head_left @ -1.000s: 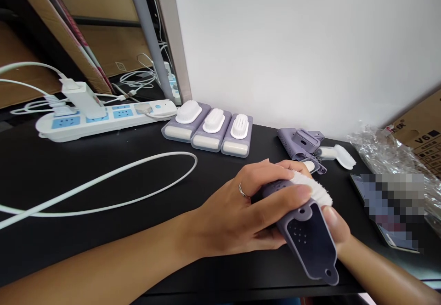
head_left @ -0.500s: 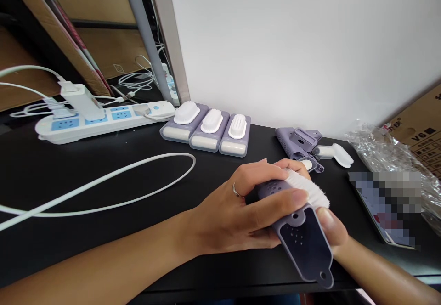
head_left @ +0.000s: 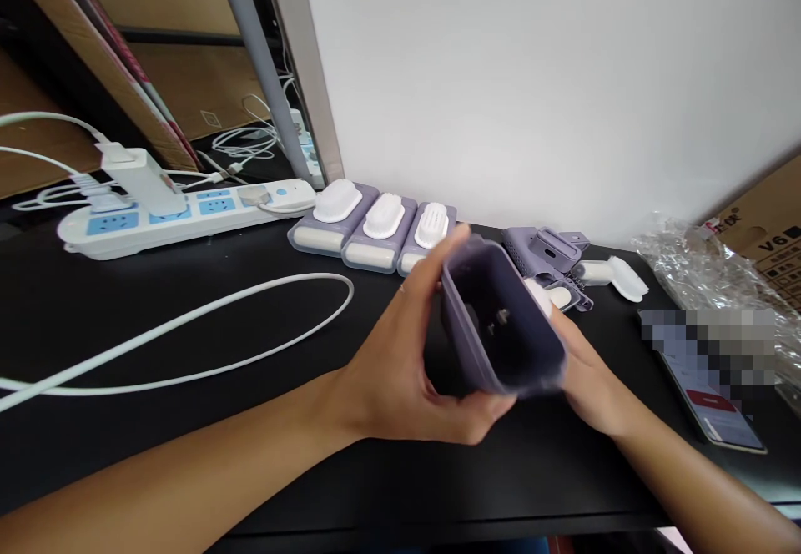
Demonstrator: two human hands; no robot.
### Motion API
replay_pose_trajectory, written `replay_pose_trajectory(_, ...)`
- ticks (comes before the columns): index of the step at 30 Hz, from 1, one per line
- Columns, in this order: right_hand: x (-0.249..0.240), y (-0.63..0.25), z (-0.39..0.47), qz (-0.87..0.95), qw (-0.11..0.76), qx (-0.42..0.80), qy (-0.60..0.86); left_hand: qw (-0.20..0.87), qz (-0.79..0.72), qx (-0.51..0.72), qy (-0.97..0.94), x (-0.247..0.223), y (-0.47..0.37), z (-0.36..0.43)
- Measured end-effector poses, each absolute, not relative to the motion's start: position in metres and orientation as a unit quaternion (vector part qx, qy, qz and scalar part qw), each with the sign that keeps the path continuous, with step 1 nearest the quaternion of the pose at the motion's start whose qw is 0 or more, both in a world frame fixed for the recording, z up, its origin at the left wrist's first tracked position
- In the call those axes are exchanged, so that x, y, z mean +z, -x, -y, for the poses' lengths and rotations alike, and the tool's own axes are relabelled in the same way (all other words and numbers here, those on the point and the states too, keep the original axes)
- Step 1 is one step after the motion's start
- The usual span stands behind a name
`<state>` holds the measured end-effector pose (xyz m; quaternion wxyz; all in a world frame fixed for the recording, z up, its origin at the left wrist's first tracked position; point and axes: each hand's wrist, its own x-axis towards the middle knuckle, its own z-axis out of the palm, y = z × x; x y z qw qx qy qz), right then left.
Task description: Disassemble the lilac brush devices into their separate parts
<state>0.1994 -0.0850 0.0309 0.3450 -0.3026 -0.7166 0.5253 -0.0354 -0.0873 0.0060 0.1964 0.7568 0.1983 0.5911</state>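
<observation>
A hollow purple plastic case [head_left: 468, 339] is held up above the black table, its open end tilted towards me and its inside dark. My left hand [head_left: 394, 370] clasps it from the left, with fingers along the upper edge and thumb at the lower edge. At the case's right side is my right hand [head_left: 588, 383], pressed against it with the fingers mostly hidden behind. Between that hand and the case shows a bit of a white brush head [head_left: 540, 297]. Just behind lie a purple holder [head_left: 551, 249] and a small white brush [head_left: 626, 279].
Three purple cases [head_left: 378, 224] with white brush heads stand by the wall. A power strip [head_left: 213, 208] and a looped white cable [head_left: 250, 287] are on the left. To the right lie a phone [head_left: 707, 387], clear plastic wrap [head_left: 694, 266] and a cardboard box [head_left: 763, 220].
The purple case has been turned, so its open end now faces me instead of the dark flap and bristles. My left hand has opened wider around it; my right hand has shifted up.
</observation>
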Motion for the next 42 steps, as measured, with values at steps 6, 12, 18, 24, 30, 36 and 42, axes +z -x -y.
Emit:
replay_pose_trajectory(6, 0.025, -0.197, 0.082, 0.75, 0.282, 0.513, 0.309, 0.391, -0.239, 0.56, -0.69, 0.011, 0.039, 0.09)
replay_pose_trajectory(12, 0.023, -0.196, 0.083, 0.731, 0.304, 0.522, 0.319, 0.406, -0.215, 0.51, -0.727, 0.008, 0.041, 0.088)
replay_pose_trajectory(18, 0.029, -0.191, 0.084, 0.727, 0.315, 0.521, 0.317, 0.409, -0.219, 0.524, -0.714, 0.008, 0.039, 0.091)
replay_pose_trajectory(24, 0.03, -0.196, 0.083, 0.728, 0.391, 0.478, 0.297, 0.474, -0.302, 0.583, -0.586, 0.02, 0.037, 0.089)
replay_pose_trajectory(30, 0.046, -0.24, 0.041, 0.66, 0.559, 0.256, 0.432, 0.658, -0.363, 0.551, -0.363, 0.035, 0.031, 0.082)
replay_pose_trajectory(36, 0.054, -0.302, -0.003, 0.586, 0.414, 0.0, 0.697, 0.712, -0.406, 0.456, -0.346, 0.03, 0.029, 0.086)
replay_pose_trajectory(42, 0.037, -0.314, -0.017, 0.594, 0.292, -0.03, 0.749, 0.659, -0.476, 0.467, -0.349, 0.024, 0.028, 0.083)
